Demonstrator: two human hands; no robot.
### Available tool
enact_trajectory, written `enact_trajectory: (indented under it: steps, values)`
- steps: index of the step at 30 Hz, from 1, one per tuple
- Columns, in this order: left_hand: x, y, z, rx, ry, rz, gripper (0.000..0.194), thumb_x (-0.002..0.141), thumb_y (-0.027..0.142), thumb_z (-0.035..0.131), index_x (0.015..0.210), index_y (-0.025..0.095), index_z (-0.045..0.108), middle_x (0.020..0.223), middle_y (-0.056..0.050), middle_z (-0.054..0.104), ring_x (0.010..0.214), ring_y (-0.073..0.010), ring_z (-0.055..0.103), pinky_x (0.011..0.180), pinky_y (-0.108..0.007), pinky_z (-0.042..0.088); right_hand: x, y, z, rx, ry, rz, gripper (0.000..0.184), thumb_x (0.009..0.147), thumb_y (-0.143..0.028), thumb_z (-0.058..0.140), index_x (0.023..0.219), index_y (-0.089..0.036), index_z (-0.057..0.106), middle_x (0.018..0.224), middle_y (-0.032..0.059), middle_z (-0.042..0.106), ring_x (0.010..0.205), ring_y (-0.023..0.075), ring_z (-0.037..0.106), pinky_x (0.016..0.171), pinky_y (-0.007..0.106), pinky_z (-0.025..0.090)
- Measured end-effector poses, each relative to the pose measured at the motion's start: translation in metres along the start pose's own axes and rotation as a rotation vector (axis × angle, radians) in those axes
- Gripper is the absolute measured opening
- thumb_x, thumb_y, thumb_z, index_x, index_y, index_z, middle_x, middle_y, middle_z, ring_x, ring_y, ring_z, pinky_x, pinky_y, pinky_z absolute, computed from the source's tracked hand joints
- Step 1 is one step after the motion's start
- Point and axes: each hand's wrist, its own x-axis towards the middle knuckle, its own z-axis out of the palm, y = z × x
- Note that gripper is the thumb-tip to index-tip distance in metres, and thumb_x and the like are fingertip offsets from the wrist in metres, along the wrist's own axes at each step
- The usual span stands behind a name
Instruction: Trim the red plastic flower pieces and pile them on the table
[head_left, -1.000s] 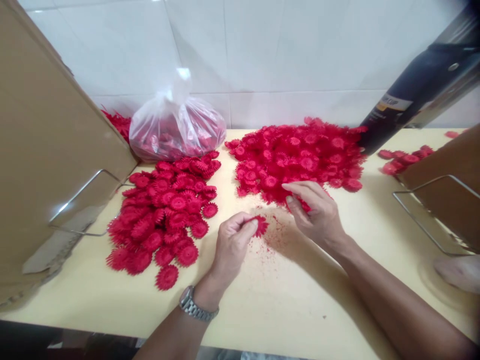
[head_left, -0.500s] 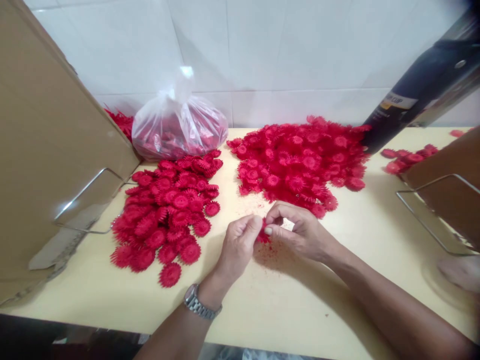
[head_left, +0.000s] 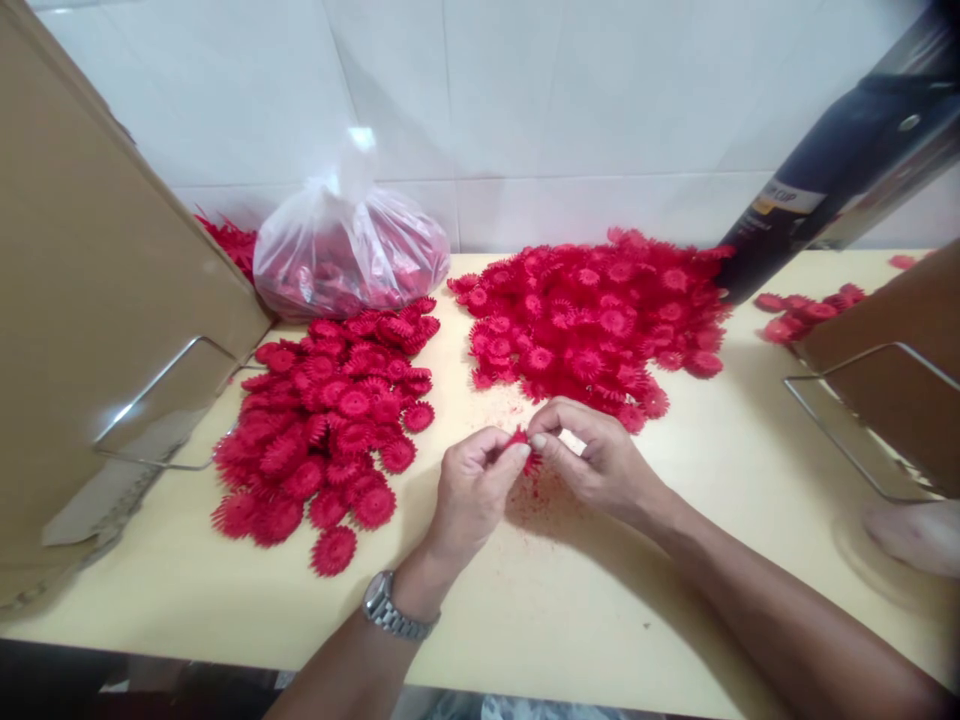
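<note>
My left hand (head_left: 472, 490) and my right hand (head_left: 592, 455) meet over the middle of the pale yellow table (head_left: 570, 620). Both pinch one small red plastic flower (head_left: 525, 447) between thumb and fingertips. Red crumbs (head_left: 547, 490) lie scattered on the table under the hands. A flat spread of red flowers (head_left: 330, 425) lies to the left of my left hand. A larger heap of red flowers (head_left: 592, 315) lies just beyond my right hand. A metal watch (head_left: 394, 610) sits on my left wrist.
A clear plastic bag (head_left: 349, 255) of red flowers leans on the white tiled wall. Cardboard sheets in wire stands rise at the left (head_left: 97, 300) and right (head_left: 885, 350). A dark tube (head_left: 832, 170) slants in from the upper right. Another person's hand (head_left: 911, 535) rests at the right edge.
My right hand drew back from the large heap and joined my left hand on the single flower. Both hands have stayed pinched on it since half a second ago.
</note>
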Motion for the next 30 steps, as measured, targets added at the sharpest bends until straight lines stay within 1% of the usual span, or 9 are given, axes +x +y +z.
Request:
enact_trajectory:
  steps: [4,7,9,13,17,19,21,24,30]
  values:
    - [0.0003,-0.0007,-0.0023,-0.105,0.002,-0.039,0.029,0.075,0.034,0.062,0.058,0.016,0.047,0.055,0.005,0.04,0.053,-0.0074,0.035,0.05,-0.021,0.029,0.0025,0.0037,-0.0003,0.4,-0.108,0.258,0.031,0.077,-0.038,0.063,0.1,-0.018,0.054,0.09,0.0046,0.06,0.074,0.0142,0.058,0.065,0.03,0.049]
    - [0.0005,-0.0006,-0.0033,-0.096,0.009,-0.045,0.033,0.074,0.038,0.063,0.055,0.015,0.049,0.052,0.004,0.042,0.053,-0.0081,0.037,0.051,-0.022,0.03,0.0038,0.0042,0.0034,0.686,-0.236,0.342,0.03,0.073,-0.042,0.068,0.087,-0.018,0.055,0.077,0.0013,0.062,0.068,0.0132,0.06,0.065,0.03,0.05]
    - [0.0003,-0.0003,-0.0036,-0.071,0.008,-0.032,0.034,0.075,0.04,0.062,0.055,0.015,0.051,0.051,0.004,0.042,0.053,-0.0084,0.037,0.051,-0.022,0.03,0.0039,0.0029,0.0053,0.757,-0.232,0.352,0.028,0.072,-0.039,0.069,0.077,-0.018,0.052,0.068,-0.0009,0.06,0.064,0.0123,0.06,0.063,0.029,0.05]
    - [-0.0003,0.0006,-0.0046,-0.065,-0.058,-0.025,0.032,0.08,0.042,0.055,0.062,0.015,0.055,0.055,0.003,0.045,0.054,-0.0088,0.04,0.052,-0.023,0.031,0.0022,0.0008,0.0054,0.609,-0.157,0.302,0.024,0.076,-0.036,0.066,0.078,-0.019,0.049,0.066,-0.0014,0.058,0.061,0.0126,0.058,0.058,0.029,0.048]
    - [0.0001,-0.0001,-0.005,-0.058,-0.066,0.001,0.026,0.082,0.037,0.054,0.068,0.015,0.058,0.058,0.002,0.048,0.056,-0.0091,0.043,0.054,-0.023,0.034,-0.0005,0.0019,0.0054,0.089,0.081,-0.009,0.01,0.078,-0.023,0.062,0.084,-0.018,0.054,0.084,0.0051,0.057,0.079,0.016,0.055,0.069,0.032,0.047]
    - [0.0008,-0.001,-0.0046,-0.066,-0.029,0.001,0.023,0.081,0.034,0.056,0.068,0.015,0.06,0.059,0.002,0.05,0.055,-0.009,0.043,0.052,-0.022,0.034,-0.0015,0.0027,0.0061,-0.039,0.098,-0.138,0.005,0.079,-0.019,0.059,0.083,-0.017,0.057,0.084,0.0062,0.055,0.08,0.016,0.054,0.069,0.031,0.046]
    - [0.0014,-0.0014,-0.004,-0.088,0.001,-0.001,0.022,0.079,0.032,0.059,0.066,0.015,0.06,0.057,0.002,0.051,0.055,-0.0088,0.043,0.052,-0.022,0.034,-0.002,0.0032,0.0063,-0.031,0.046,-0.156,0.004,0.082,-0.02,0.057,0.083,-0.016,0.058,0.082,0.0056,0.056,0.076,0.0148,0.055,0.066,0.03,0.046]
    - [0.0022,-0.0004,-0.0032,-0.117,0.023,-0.012,0.024,0.075,0.03,0.062,0.059,0.014,0.057,0.054,0.003,0.049,0.054,-0.0083,0.042,0.053,-0.022,0.033,-0.0018,0.0035,0.0049,0.074,-0.037,-0.061,0.008,0.082,-0.025,0.059,0.083,-0.017,0.06,0.079,0.0043,0.058,0.074,0.0142,0.056,0.066,0.029,0.046]
    - [0.0033,0.0017,-0.0031,-0.196,-0.042,-0.099,0.026,0.072,0.034,0.066,0.057,0.014,0.058,0.049,0.004,0.047,0.048,-0.0072,0.04,0.048,-0.022,0.031,-0.0005,0.0014,0.0026,0.491,-0.132,0.122,0.015,0.08,-0.03,0.062,0.072,-0.018,0.057,0.069,0.0004,0.061,0.066,0.0129,0.059,0.063,0.029,0.047]
